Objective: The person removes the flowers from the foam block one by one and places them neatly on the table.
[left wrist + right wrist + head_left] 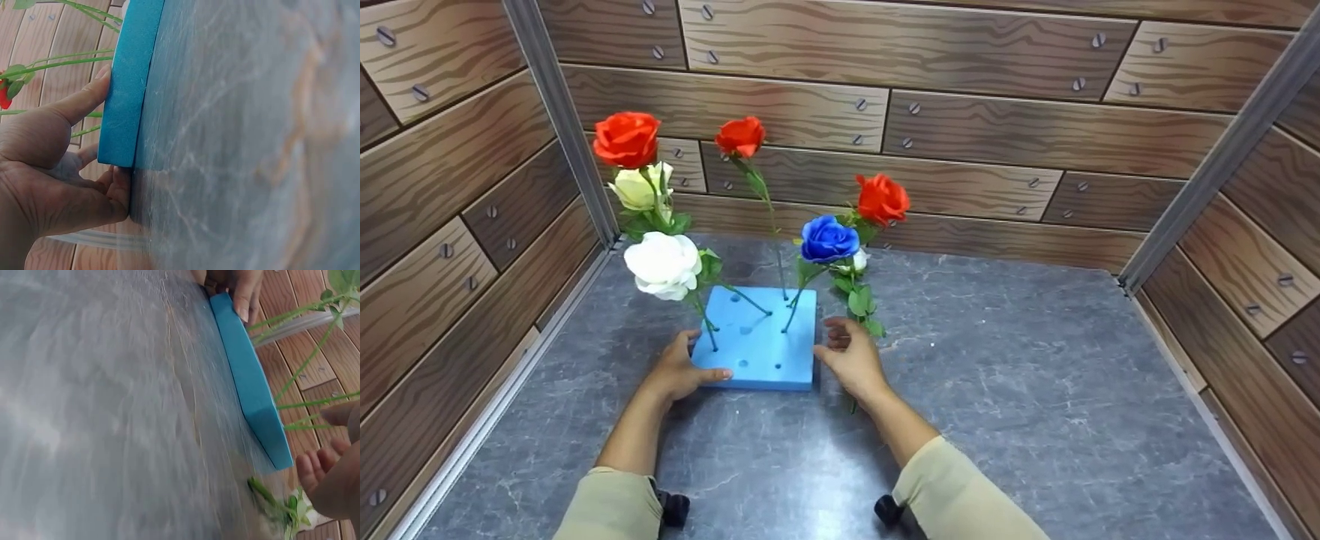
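Observation:
A light blue block [757, 345] with holes lies on the table, and several artificial flowers stand in it on thin green stems. Among them are a white flower [663, 265], a pale yellow rose [637, 189], red roses [626, 140] and a blue rose [829, 239]. My left hand [679, 371] grips the block's near left corner, thumb on the top face and fingers against the side. Beside the block's right edge is my right hand [851, 356], fingers loosely bent and holding nothing; the right wrist view [337, 478] shows this hand near the stems.
Right of the block, a leafy stem [261, 490] lies on the grey marbled table [997, 390], partly behind my right hand in the head view. A red rose [883, 199] is beyond it; its stem's base is hidden. Wood-patterned walls [960, 142] enclose the table's back and sides.

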`<action>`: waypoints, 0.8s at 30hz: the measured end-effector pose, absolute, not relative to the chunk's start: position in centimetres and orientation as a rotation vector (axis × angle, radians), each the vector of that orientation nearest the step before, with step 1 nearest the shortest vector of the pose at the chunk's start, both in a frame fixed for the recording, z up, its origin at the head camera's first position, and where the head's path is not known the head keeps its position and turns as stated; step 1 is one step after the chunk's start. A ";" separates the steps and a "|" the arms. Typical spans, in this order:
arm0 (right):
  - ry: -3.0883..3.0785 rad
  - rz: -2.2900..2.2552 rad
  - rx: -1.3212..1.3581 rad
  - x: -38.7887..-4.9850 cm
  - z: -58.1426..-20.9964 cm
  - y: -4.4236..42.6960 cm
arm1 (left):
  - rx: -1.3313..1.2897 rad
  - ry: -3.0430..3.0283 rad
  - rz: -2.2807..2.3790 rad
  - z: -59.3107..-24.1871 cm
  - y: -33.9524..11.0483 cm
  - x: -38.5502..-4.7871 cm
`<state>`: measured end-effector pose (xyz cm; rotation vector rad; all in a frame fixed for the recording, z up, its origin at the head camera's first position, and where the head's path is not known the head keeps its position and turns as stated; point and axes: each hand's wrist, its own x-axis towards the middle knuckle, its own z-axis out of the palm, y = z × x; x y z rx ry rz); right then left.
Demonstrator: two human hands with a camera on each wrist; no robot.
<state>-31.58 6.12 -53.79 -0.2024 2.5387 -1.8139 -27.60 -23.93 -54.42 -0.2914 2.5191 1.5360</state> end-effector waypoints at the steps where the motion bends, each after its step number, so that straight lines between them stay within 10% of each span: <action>1: 2.509 -1.845 -0.228 -31.7 -53.8 5.7 | -0.289 2.519 1.539 -54.5 -24.0 -27.6; 24: 2.242 -1.963 -0.263 -34.8 -55.5 1.4 | -0.298 2.520 1.537 -54.4 -24.0 -27.5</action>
